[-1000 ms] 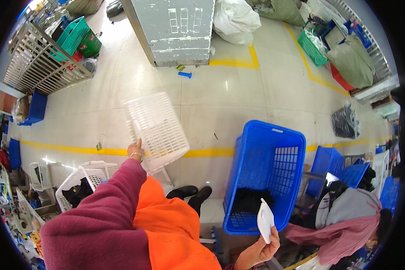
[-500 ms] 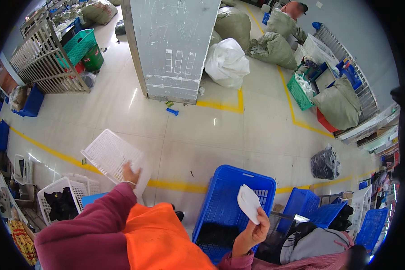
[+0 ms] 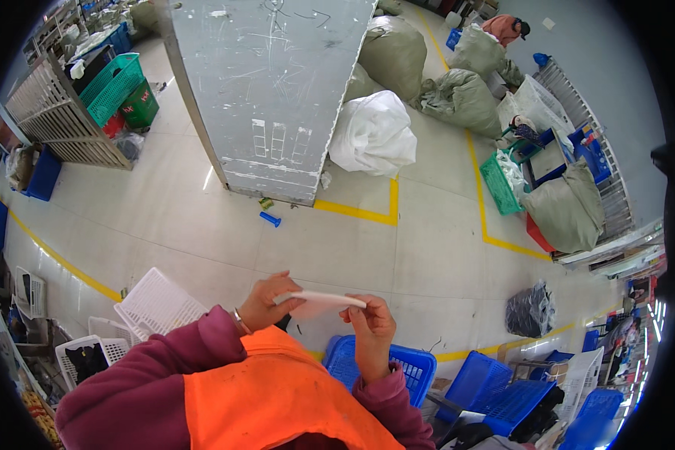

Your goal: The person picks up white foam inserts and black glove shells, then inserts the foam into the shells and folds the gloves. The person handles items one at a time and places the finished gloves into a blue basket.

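Note:
A flat white pad (image 3: 325, 300), shaped like an insole, is held nearly level in front of my chest. My left hand (image 3: 266, 301) is closed on its left end, with the thumb and fingers pinching the edge. The other end is pinched by my right hand (image 3: 373, 328), thumb on the near side. Below the right hand stands a blue plastic crate (image 3: 421, 363), partly hidden by my forearm. To the left of my left arm lies a white plastic basket (image 3: 157, 301), tilted.
White baskets with black contents (image 3: 90, 361) stand at the lower left. Further blue crates (image 3: 481, 381) are at the lower right. A grey pillar (image 3: 270, 97) rises ahead, with a white sack (image 3: 375, 135) beside it. A blue plastic piece (image 3: 270, 219) lies on the floor.
My left hand has left the white basket and come across to the pad. The right hand has brought the pad up and left from over the blue crate; both hands now hold it.

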